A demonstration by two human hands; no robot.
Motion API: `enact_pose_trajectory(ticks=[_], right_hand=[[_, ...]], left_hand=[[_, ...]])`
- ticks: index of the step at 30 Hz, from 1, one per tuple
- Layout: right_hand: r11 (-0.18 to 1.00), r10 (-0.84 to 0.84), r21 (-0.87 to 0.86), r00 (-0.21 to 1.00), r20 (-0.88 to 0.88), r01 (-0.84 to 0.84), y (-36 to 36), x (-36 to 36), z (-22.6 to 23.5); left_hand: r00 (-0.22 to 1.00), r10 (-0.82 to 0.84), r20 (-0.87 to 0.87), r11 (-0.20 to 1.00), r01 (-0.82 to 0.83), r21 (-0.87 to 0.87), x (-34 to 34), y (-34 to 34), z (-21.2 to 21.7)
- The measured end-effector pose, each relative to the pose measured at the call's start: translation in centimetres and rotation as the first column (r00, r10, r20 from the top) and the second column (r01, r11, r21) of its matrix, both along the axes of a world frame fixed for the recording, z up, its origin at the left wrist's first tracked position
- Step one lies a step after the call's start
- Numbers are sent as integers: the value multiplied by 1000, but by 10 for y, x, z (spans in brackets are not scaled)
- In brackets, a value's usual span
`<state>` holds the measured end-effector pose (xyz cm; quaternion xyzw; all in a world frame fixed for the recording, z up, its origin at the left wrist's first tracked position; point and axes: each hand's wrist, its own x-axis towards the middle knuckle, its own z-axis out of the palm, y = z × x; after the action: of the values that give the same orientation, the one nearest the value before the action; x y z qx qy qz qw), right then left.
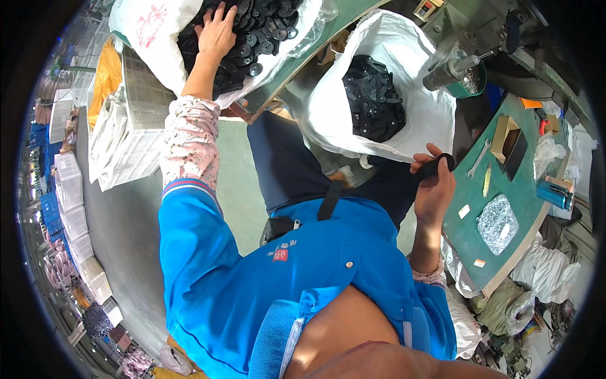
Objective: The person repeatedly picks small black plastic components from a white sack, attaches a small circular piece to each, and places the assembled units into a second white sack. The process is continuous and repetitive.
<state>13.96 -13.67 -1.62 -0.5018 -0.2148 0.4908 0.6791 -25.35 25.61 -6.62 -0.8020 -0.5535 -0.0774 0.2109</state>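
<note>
My left hand (216,35) is up at eleven o'clock, palm down with its fingers loosely spread, resting on a heap of black round-ended pieces (265,47) in the mouth of a white woven sack (163,60); nothing shows gripped between the fingers, though the underside of the palm is hidden. That sack lies on a green-topped table (346,14). My right hand (437,192) is at three o'clock, palm turned up, its fingers and thumb closed around one elongated black part (434,169). The part sits just beyond the lower right edge of an open white bag (404,38) at one o'clock, which stands near my knees and holds a dark pile of flat black strips (374,101). At two o'clock, just past the bag, is a grey metal machine (448,74) with a green tub (468,85) beside it. A second green table (464,196) runs along three o'clock; on it lie a wrench (480,158), a slim yellow tool (487,180), an open cardboard box (502,140) and a crinkled clear packet (497,224), with a blue canister (555,194) near its far edge. At ten o'clock stand white crates (142,88), next to a yellow cloth (106,82). My blue jacket (208,234) fills six o'clock, above my dark trousers (278,158).
</note>
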Motion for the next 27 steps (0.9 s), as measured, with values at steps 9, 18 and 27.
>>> enact_pose_trajectory(ticks=[9, 18, 27], right_hand=[[997, 44, -63, 999, -13, -45, 5, -15, -6], [993, 112, -43, 992, -51, -114, 13, -25, -6], [993, 90, -67, 995, -45, -93, 10, -29, -11]], left_hand=[[974, 18, -227, 969, -73, -236, 44, -16, 64], [966, -109, -236, 965, 45, -259, 35, -14, 57], [960, -3, -278, 945, -89, -316, 78, -30, 82]])
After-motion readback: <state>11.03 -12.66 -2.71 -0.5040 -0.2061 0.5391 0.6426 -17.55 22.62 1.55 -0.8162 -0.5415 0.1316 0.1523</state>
